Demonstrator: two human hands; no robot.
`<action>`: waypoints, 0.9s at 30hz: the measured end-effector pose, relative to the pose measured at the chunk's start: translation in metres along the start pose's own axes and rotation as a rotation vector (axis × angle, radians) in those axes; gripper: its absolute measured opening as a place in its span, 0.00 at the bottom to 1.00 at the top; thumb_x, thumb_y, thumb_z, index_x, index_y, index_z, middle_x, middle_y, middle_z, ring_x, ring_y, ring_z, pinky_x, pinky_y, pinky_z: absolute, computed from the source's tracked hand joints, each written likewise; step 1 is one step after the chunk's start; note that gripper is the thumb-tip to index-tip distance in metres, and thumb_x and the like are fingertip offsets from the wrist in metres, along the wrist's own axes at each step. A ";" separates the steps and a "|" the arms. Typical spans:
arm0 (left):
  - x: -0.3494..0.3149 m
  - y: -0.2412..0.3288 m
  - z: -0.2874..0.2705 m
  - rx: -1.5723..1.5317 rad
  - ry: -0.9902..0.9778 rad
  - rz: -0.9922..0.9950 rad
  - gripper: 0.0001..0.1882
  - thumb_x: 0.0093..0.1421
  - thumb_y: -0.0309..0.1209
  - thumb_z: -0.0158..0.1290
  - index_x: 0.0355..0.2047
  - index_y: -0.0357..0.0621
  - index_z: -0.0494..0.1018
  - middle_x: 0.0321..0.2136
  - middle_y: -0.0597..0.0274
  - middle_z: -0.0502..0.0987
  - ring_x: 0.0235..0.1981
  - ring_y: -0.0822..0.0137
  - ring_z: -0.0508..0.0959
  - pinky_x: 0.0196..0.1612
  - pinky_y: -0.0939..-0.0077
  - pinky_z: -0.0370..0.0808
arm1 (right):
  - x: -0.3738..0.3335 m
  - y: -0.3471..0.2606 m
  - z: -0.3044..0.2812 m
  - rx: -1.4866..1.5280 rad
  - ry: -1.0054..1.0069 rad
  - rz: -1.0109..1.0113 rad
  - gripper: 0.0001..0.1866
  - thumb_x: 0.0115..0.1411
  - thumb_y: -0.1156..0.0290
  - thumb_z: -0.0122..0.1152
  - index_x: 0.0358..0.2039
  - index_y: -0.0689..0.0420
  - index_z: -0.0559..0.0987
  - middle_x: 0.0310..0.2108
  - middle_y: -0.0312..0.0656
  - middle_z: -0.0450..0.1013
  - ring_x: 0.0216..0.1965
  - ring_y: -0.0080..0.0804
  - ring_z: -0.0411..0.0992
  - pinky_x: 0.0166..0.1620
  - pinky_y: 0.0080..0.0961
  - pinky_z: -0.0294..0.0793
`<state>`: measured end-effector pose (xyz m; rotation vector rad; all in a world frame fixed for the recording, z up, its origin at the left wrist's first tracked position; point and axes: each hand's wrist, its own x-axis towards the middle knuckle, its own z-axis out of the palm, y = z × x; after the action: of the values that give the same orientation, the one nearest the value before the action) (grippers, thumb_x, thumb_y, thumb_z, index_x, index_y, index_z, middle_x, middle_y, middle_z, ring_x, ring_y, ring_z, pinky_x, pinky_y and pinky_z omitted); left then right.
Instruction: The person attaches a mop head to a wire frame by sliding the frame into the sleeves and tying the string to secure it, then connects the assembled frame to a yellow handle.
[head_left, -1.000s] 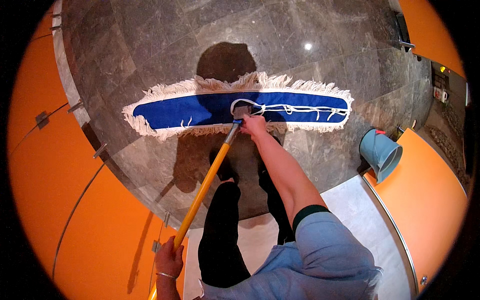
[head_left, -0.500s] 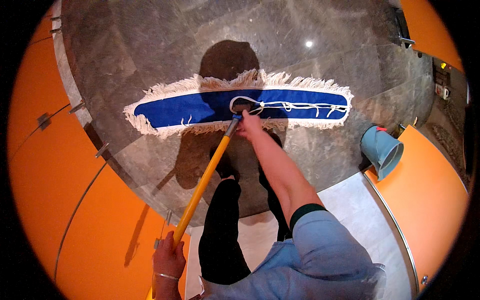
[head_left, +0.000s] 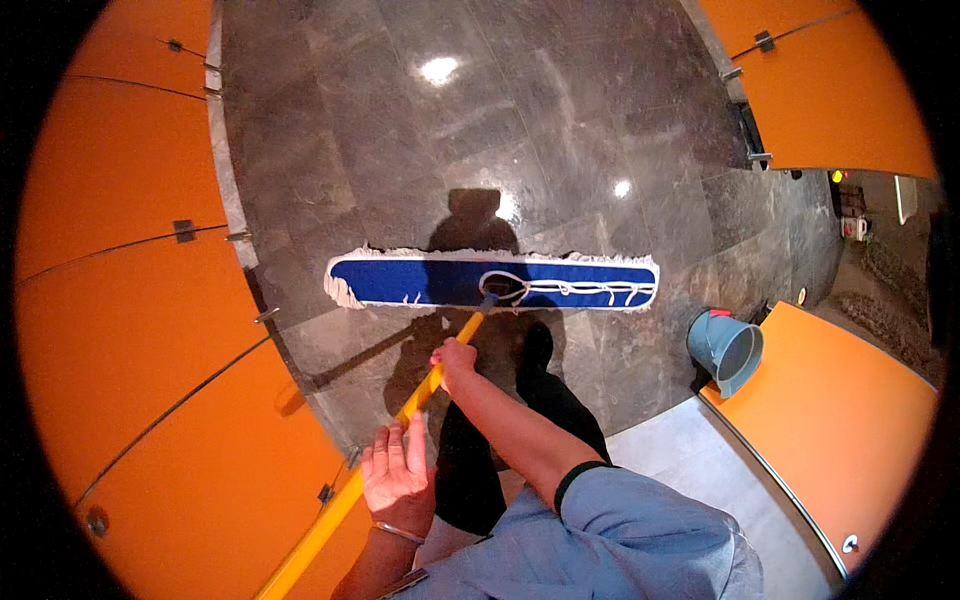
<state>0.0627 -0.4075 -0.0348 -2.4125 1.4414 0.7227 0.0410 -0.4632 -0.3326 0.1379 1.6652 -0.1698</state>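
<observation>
A dust mop with a long blue pad [head_left: 390, 282] and cream fringe lies crosswise on the dark floor, its white ties knotted along the right half. From its middle, the yellow handle [head_left: 318, 535] slants down to the lower left. My right hand [head_left: 456, 364] is closed around this handle a short way below the mop head. Lower down, my left hand [head_left: 398, 482] is open, palm showing and fingers stretched out over the handle; whether they touch it I cannot tell.
Orange panels [head_left: 150, 330] line the left side, and another orange panel [head_left: 830, 90] stands at the upper right. A grey-blue bucket [head_left: 712, 345] is next to an orange door [head_left: 830, 430] on the right. Dark tile [head_left: 640, 380] meets pale flooring [head_left: 690, 450] by my legs.
The mop head has moved away from me, down onto the floor. My right hand has shifted from its joint onto the yellow handle. My left hand has opened from its grip.
</observation>
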 end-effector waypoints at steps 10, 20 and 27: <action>-0.060 -0.018 -0.138 -0.140 0.356 0.325 0.23 0.46 0.28 0.59 0.45 0.40 0.72 0.45 0.54 0.73 0.48 0.53 0.72 0.51 0.59 0.68 | -0.147 -0.041 0.033 0.146 -0.062 -0.054 0.05 0.60 0.72 0.42 0.35 0.59 0.64 0.25 0.45 0.66 0.19 0.33 0.65 0.20 0.28 0.67; -0.162 0.001 -0.022 -0.877 -0.595 -0.115 0.30 0.59 0.46 0.52 0.57 0.42 0.64 0.50 0.46 0.72 0.51 0.53 0.73 0.53 0.68 0.69 | -0.133 -0.317 -0.077 0.726 -0.413 0.104 0.10 0.59 0.67 0.44 0.23 0.56 0.68 0.18 0.36 0.61 0.16 0.28 0.61 0.20 0.22 0.67; -0.178 -0.007 -0.011 -1.238 -0.468 -0.280 0.27 0.60 0.53 0.48 0.43 0.42 0.77 0.42 0.53 0.76 0.41 0.61 0.75 0.47 0.71 0.69 | -0.263 -0.327 -0.218 0.131 -0.775 0.678 0.11 0.59 0.73 0.44 0.19 0.55 0.61 0.16 0.31 0.58 0.15 0.15 0.58 0.20 0.12 0.64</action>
<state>0.0025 -0.2743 0.0678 -2.7005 0.4118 2.3878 -0.2076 -0.7392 -0.0403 0.6393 0.7707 0.1717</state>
